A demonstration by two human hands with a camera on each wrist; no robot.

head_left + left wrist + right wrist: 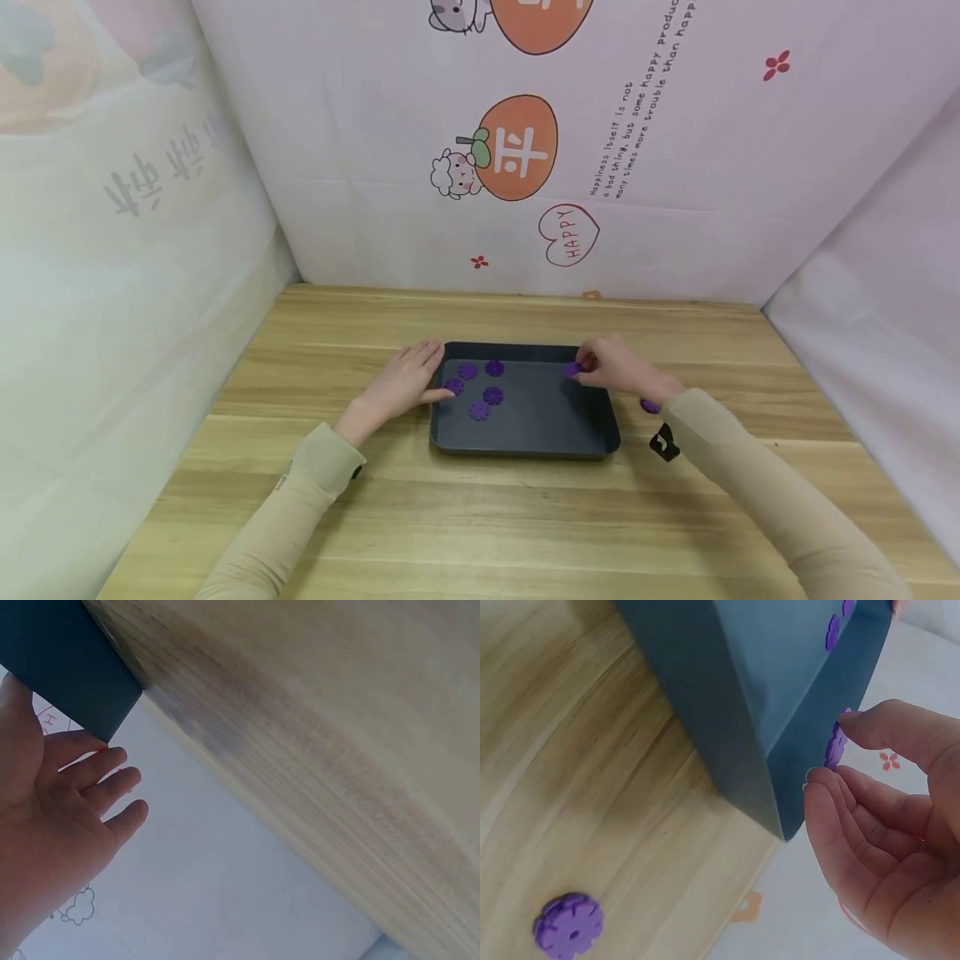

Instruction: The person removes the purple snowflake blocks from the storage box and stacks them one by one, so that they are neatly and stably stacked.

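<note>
My left hand (pixel 405 379) rests at the left edge of the dark grey tray (pixel 540 417), its fingers extended and the thumb reaching over the rim. In the left wrist view, those fingers (pixel 112 787) look relaxed against the tray corner (pixel 109 724). Over the tray's far right corner, my right hand (pixel 611 367) pinches a purple notched disc (pixel 836 742) between thumb and fingertips. Several similar discs, including one purple disc (pixel 480 410), lie spread over the tray's left half. One disc is close to the left thumb.
On the wooden table (pixel 525 525), right of the tray, sit stacked purple discs (pixel 570 926), partly hidden by my right forearm in the head view. A printed white cloth (pixel 375 167) hangs behind the table, with white cloth at both sides.
</note>
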